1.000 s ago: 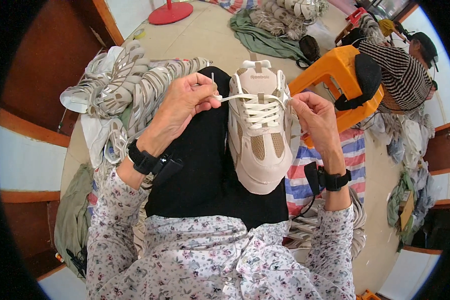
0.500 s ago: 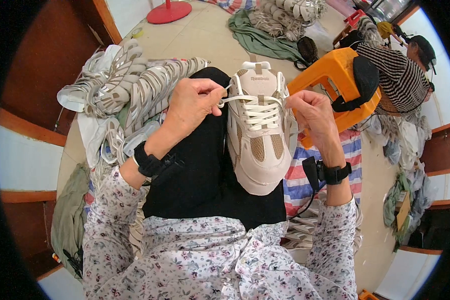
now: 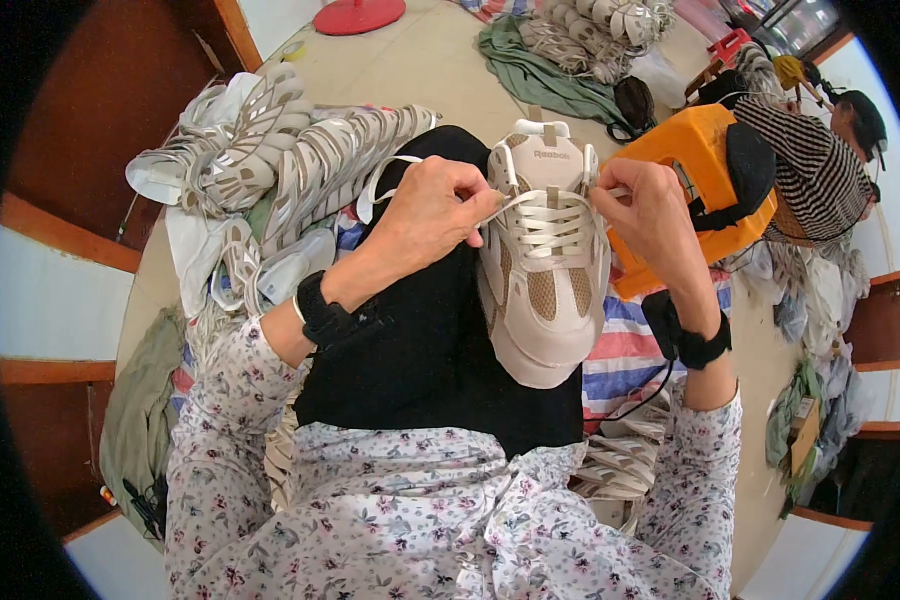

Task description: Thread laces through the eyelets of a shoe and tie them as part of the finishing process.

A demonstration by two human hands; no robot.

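A beige and tan sneaker (image 3: 550, 290) rests on my black-covered lap, its toe pointing toward me. Cream shoelace (image 3: 550, 228) crosses its tongue in several rows. On the left of the collar, my left hand (image 3: 435, 212) pinches one lace end between thumb and fingers, and a loop of that lace trails out behind the hand. My right hand (image 3: 645, 200) is closed at the shoe's right upper eyelets, its fingertips against the lace there; how much lace it holds is partly hidden. Both wrists wear black straps.
Stacked beige shoe uppers (image 3: 320, 165) lie at the left, with more at the far side (image 3: 600, 35). An orange plastic stool (image 3: 685, 190) stands close on the right. Beyond it sits another person in a striped top (image 3: 815, 165). A red round base (image 3: 360, 14) stands far off.
The left hand has moved right, nearer the eyelets, and a lace loop now shows behind it. The right hand has come in closer over the shoe's edge. The whole view has shifted slightly.
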